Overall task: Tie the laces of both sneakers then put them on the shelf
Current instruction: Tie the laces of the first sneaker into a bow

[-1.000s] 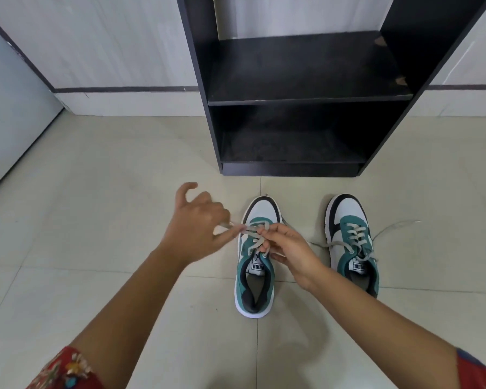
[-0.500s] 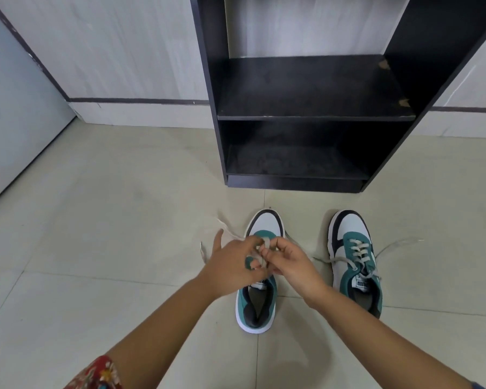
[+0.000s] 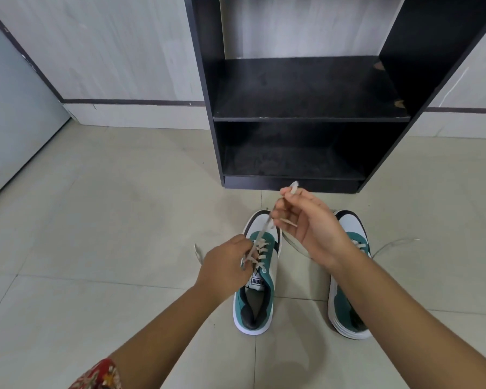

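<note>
Two teal, white and black sneakers stand on the tiled floor, toes toward the shelf. Over the left sneaker (image 3: 260,287), my left hand (image 3: 225,265) pinches its beige laces at the top eyelets. My right hand (image 3: 306,220) is raised above the toe, holding one end of the lace (image 3: 264,227), which runs taut down to the eyelets. The right sneaker (image 3: 348,304) is partly hidden by my right forearm, its loose lace (image 3: 396,242) trailing right on the floor. The black shelf unit (image 3: 309,119) stands just beyond the shoes.
The shelf has two dark boards, the upper one (image 3: 306,88) and the lower one (image 3: 292,164). A pale wall with a dark stripe runs behind. A grey panel (image 3: 14,108) stands at the left. Beige floor tiles (image 3: 110,220) surround the shoes.
My hands were together over the left sneaker's laces. The right hand has since lifted up and away toward the shelf, drawing a lace end taut; the left hand stays at the eyelets.
</note>
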The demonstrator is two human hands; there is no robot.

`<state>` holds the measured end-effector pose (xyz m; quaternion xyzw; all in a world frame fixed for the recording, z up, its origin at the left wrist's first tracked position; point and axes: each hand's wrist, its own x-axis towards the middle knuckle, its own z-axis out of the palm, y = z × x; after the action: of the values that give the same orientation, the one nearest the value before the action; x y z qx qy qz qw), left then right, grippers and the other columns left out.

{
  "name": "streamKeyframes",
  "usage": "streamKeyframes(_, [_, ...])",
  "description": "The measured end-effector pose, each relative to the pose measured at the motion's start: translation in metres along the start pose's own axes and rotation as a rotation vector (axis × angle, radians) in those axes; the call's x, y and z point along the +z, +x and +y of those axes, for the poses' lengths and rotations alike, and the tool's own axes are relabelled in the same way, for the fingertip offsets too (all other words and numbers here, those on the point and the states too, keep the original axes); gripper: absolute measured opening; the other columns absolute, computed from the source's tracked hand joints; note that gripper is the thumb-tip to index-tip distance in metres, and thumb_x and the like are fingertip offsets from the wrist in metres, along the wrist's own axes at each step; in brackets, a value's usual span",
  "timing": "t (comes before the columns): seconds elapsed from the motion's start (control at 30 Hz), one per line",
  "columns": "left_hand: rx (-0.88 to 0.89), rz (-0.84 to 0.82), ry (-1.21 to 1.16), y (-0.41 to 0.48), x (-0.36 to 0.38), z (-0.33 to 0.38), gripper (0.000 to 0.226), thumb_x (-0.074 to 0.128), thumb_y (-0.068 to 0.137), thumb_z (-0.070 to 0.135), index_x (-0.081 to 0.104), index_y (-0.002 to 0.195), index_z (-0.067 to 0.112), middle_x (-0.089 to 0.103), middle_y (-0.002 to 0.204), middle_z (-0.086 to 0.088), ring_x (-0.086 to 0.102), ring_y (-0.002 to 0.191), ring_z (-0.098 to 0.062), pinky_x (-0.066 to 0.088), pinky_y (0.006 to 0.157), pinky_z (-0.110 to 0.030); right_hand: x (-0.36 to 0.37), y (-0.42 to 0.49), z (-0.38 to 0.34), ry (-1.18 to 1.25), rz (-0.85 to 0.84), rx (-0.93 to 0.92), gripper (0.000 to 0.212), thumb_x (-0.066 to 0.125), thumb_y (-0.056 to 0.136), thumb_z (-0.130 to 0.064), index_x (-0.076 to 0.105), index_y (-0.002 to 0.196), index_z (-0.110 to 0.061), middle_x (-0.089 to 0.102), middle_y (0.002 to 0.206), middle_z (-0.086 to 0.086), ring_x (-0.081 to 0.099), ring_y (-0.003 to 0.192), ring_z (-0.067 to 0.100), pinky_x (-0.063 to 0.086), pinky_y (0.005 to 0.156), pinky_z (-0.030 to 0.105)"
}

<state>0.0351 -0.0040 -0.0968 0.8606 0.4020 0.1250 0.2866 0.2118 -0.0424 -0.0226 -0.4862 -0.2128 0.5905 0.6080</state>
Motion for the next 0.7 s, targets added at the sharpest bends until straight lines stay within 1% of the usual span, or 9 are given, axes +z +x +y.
streamKeyframes(0.07, [0.022, 0.065, 0.088, -0.002, 0.000, 0.002, 0.018, 0.061, 0.079, 0.020, 0.061, 0.097, 0.022, 0.060, 0.090, 0.008, 0.060, 0.071, -0.016, 0.047, 0.057, -0.028, -0.008, 0.012, 0.006, 0.064, 0.058, 0.069, 0.018, 0.047, 0.096, -0.020, 0.064, 0.095, -0.018, 0.072, 0.088, -0.001, 0.068, 0.086, 0.016, 0.053, 0.083, 0.030])
streamKeyframes(0.17, [0.061, 0.090, 0.110, -0.004, 0.001, 0.001, 0.033, 0.061, 0.080, 0.022, 0.056, 0.113, 0.026, 0.063, 0.089, 0.010, 0.057, 0.062, -0.011, 0.043, 0.051, -0.024, -0.028, 0.027, 0.036, 0.096, 0.091, 0.334, 0.017, 0.045, 0.096, -0.025, 0.060, 0.099, -0.019, 0.071, 0.110, 0.001, 0.065, 0.102, 0.019, 0.048, 0.090, 0.033])
streamKeyframes(0.27, [0.263, 0.089, 0.292, -0.006, 0.005, -0.009, 0.017, 0.052, 0.080, 0.029, 0.065, 0.090, 0.025, 0.065, 0.085, 0.007, 0.061, 0.055, -0.014, 0.039, 0.039, -0.021, -0.042, 0.021, 0.065, -0.054, 0.098, 0.573, 0.015, 0.043, 0.097, -0.026, 0.056, 0.098, -0.017, 0.075, 0.095, 0.002, 0.068, 0.085, 0.018, 0.048, 0.076, 0.031])
streamKeyframes(0.33, [0.270, 0.025, 0.311, -0.006, 0.007, -0.014, 0.018, 0.053, 0.083, 0.029, 0.068, 0.085, 0.021, 0.064, 0.088, 0.003, 0.063, 0.058, -0.018, 0.042, 0.042, -0.024, -0.044, 0.011, 0.072, -0.140, 0.136, 0.573, 0.019, 0.046, 0.096, -0.025, 0.057, 0.109, -0.018, 0.074, 0.085, 0.001, 0.066, 0.072, 0.016, 0.049, 0.067, 0.028])
streamKeyframes(0.43, [-0.041, -0.128, 0.037, -0.005, 0.003, -0.007, 0.018, 0.061, 0.086, 0.032, 0.071, 0.093, 0.019, 0.062, 0.096, 0.001, 0.062, 0.082, -0.018, 0.045, 0.065, -0.028, -0.042, -0.008, 0.076, -0.307, 0.273, 0.343, 0.022, 0.047, 0.095, -0.017, 0.061, 0.112, -0.017, 0.069, 0.087, 0.003, 0.061, 0.071, 0.015, 0.047, 0.067, 0.026])
streamKeyframes(0.5, [-0.349, -0.211, -0.301, 0.002, -0.003, -0.001, 0.012, 0.065, 0.083, 0.031, 0.072, 0.082, 0.022, 0.061, 0.092, 0.004, 0.058, 0.089, -0.015, 0.041, 0.066, -0.025, -0.036, -0.026, 0.082, -0.465, 0.277, 0.131, 0.018, 0.054, 0.089, -0.009, 0.065, 0.102, -0.018, 0.067, 0.087, 0.001, 0.059, 0.072, 0.008, 0.045, 0.072, 0.025])
streamKeyframes(0.57, [-0.552, -0.261, -0.552, 0.010, -0.007, 0.006, 0.010, 0.065, 0.082, 0.024, 0.069, 0.073, 0.021, 0.060, 0.080, 0.008, 0.055, 0.082, -0.013, 0.037, 0.062, -0.023, -0.027, -0.039, 0.091, -0.665, 0.151, -0.022, 0.015, 0.068, 0.080, -0.013, 0.067, 0.090, -0.023, 0.067, 0.088, -0.006, 0.059, 0.076, 0.002, 0.044, 0.076, 0.020])
streamKeyframes(0.63, [-0.689, -0.307, -0.636, 0.015, -0.012, 0.011, 0.010, 0.063, 0.083, 0.024, 0.069, 0.085, 0.015, 0.054, 0.072, 0.006, 0.047, 0.068, -0.011, 0.033, 0.056, -0.024, -0.019, -0.039, 0.100, -0.917, 0.082, -0.078, 0.018, 0.077, 0.071, -0.031, 0.064, 0.083, -0.032, 0.064, 0.090, -0.013, 0.057, 0.086, -0.001, 0.041, 0.074, 0.012])
streamKeyframes(0.7, [-0.763, -0.335, -0.684, 0.017, -0.012, 0.011, 0.022, 0.062, 0.084, 0.027, 0.068, 0.098, 0.011, 0.047, 0.069, 0.003, 0.038, 0.061, -0.012, 0.027, 0.051, -0.024, -0.015, -0.030, 0.102, -1.011, 0.143, -0.145, 0.018, 0.077, 0.070, -0.037, 0.062, 0.079, -0.034, 0.061, 0.087, -0.016, 0.055, 0.088, -0.002, 0.039, 0.071, 0.009])
